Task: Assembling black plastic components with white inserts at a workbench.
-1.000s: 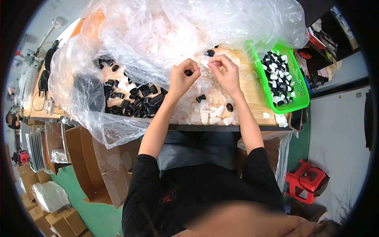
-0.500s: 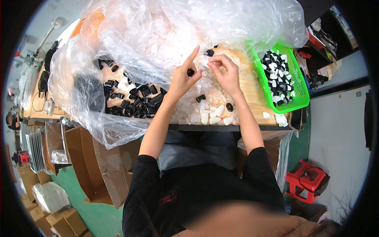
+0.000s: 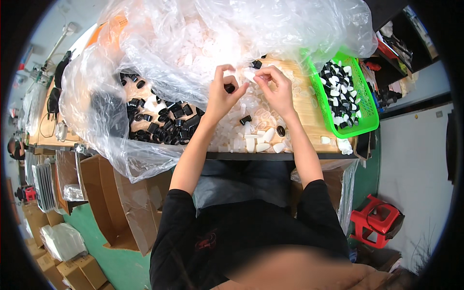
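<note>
My left hand (image 3: 221, 96) is raised over the work table, its index finger bent and thumb reaching right. A small black cap (image 3: 229, 88) sits in its curled fingers. Just to the right, my right hand (image 3: 276, 92) pinches a small white pointed piece (image 3: 251, 76) between thumb and fingertips, close to the left hand's fingers. Below both hands lie loose white pointed pieces (image 3: 263, 147), clear rings (image 3: 263, 116), a black ring-like cap (image 3: 281, 131) and another black cap (image 3: 245, 119).
Black caps (image 3: 166, 125) lie heaped at left beside a large clear plastic bag (image 3: 130, 157). Frosted clear parts (image 3: 203, 43) fill the back. At right stands a green basket (image 3: 369, 123) holding black and white pieces. A red stool (image 3: 374, 220) and an open cardboard box (image 3: 137, 203) are below.
My left index finger, stretched out before, is now bent. The white piece in my right hand shows more clearly between the two hands. Both arms stay nearly in place.
</note>
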Motion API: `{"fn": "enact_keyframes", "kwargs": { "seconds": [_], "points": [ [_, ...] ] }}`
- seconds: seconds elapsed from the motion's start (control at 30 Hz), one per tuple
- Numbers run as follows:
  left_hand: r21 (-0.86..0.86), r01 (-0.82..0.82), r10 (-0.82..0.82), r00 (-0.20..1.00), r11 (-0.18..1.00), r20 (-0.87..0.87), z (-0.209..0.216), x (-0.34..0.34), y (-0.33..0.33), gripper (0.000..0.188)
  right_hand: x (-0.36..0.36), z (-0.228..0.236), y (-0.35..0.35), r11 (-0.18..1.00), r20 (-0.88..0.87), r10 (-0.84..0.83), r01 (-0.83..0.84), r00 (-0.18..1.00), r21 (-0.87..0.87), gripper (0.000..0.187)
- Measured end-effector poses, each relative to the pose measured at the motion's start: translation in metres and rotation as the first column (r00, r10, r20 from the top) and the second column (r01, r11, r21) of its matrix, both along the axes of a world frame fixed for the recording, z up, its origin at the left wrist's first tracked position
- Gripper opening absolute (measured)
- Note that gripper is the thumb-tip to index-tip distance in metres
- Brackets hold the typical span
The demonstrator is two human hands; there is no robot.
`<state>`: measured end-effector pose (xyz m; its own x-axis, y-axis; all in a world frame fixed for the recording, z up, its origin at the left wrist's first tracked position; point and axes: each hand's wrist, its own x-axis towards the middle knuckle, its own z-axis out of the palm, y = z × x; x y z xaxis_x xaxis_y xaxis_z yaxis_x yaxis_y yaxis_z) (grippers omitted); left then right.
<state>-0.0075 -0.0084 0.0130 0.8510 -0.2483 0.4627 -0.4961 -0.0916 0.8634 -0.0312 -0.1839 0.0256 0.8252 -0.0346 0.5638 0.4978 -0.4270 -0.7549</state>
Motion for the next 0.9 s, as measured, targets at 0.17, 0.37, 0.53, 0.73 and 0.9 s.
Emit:
{"fn": "enact_keyframes", "kwargs": {
  "seconds": [0.17,0.37,0.53,0.73,0.9],
  "points": [
    [0.113,-0.047,0.034,0.993,0.992,0.115,-0.009,0.006,0.001,0.058,0.000,0.000,0.001,1.000,-0.010,0.004,-0.004,1.000,-0.002,0.009],
    [-0.077,0.029,-0.030,1.000,0.997,-0.005,0.002,0.001,-0.002,0.028,0.000,0.000,0.000,1.000,-0.005,-0.001,0.001,1.000,0.003,0.008],
    [0.129,0.003,-0.007,0.999,0.992,0.035,-0.007,0.004,0.003,0.057,0.000,0.000,0.001,1.000,-0.008,0.000,0.000,1.000,-0.010,0.008],
    [-0.088,0.070,-0.076,0.995,0.994,-0.066,-0.001,0.002,-0.001,0.024,-0.001,0.001,0.000,1.000,-0.013,-0.003,0.003,1.000,-0.009,0.008],
    [-0.494,0.163,-0.312,0.920,0.854,-0.236,-0.010,0.014,0.004,0.032,0.000,-0.001,0.000,1.000,-0.012,-0.003,0.003,1.000,0.011,0.008]
  ]
}}
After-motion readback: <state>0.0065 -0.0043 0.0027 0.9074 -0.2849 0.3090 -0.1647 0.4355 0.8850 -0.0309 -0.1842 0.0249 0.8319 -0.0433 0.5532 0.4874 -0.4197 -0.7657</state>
